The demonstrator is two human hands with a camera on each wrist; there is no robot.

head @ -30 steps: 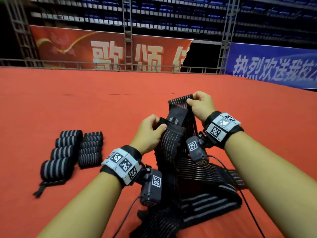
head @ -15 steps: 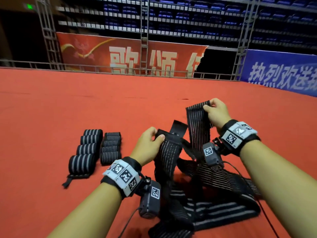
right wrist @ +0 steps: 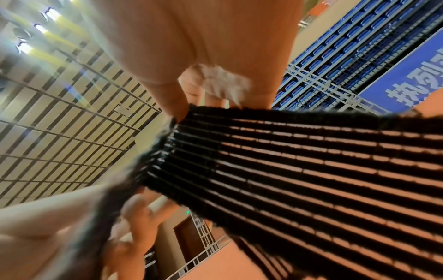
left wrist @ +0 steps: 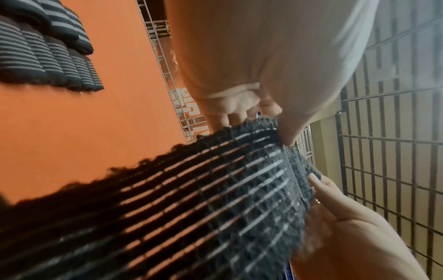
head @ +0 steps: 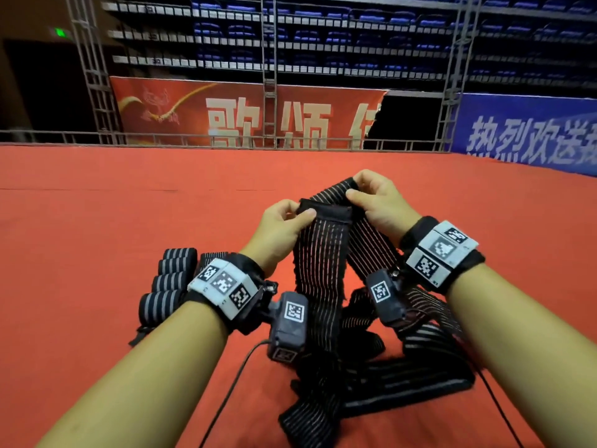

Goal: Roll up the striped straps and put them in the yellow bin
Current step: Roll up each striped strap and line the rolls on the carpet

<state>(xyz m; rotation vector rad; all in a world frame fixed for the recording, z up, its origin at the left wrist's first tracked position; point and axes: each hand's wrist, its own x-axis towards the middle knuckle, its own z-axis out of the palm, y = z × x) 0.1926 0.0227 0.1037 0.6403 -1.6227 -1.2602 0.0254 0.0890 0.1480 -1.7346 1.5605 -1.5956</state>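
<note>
We have brought our hands together since a moment ago — left hand [head: 277, 227] and right hand [head: 376, 202] now both pinch the dark end of the striped strap [head: 323, 253], each grip closed on it, strap draped toward 6 o'clock. Rolling can start — the yellow bin is out of view.

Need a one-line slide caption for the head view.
Both hands, left hand and right hand, pinch one strap end above red carpet; rolled straps lie left.
</note>
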